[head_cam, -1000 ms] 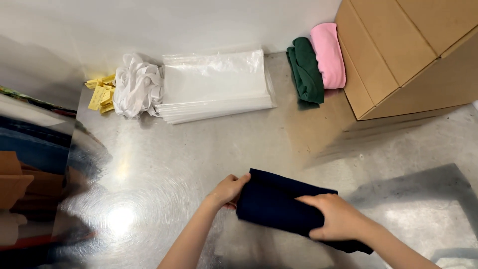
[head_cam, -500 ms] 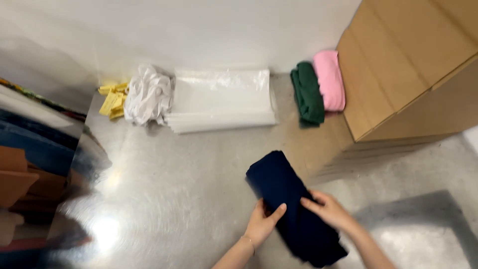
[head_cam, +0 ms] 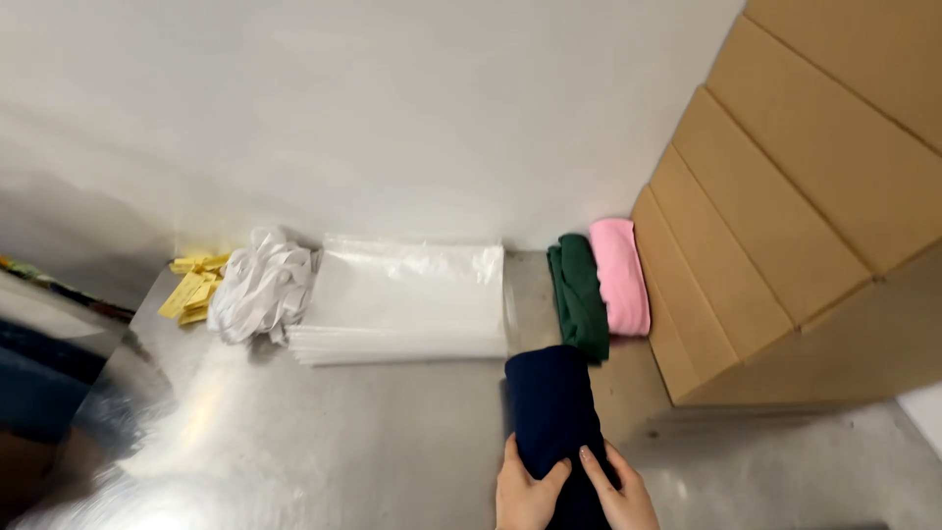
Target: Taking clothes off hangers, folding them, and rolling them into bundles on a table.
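Note:
A folded navy cloth [head_cam: 551,412] lies lengthwise on the shiny metal table [head_cam: 324,442], its far end near a folded dark green cloth [head_cam: 576,294]. My left hand [head_cam: 524,496] grips the near left side of the navy cloth, thumb on top. My right hand [head_cam: 616,491] presses on its near right side, fingers spread over the fabric. Both hands are at the bottom edge of the view, wrists cut off. A folded pink cloth [head_cam: 620,277] lies right beside the green one.
A stack of clear plastic bags [head_cam: 402,304] lies against the white wall. Left of it sit a crumpled white bundle [head_cam: 257,285] and yellow tags [head_cam: 191,287]. Stacked cardboard boxes [head_cam: 795,206] stand on the right, touching the pink cloth.
The navy cloth has been turned from crosswise to lengthwise and pushed away, toward the green cloth. Both hands now hold its near end. The camera has tilted up to show more wall.

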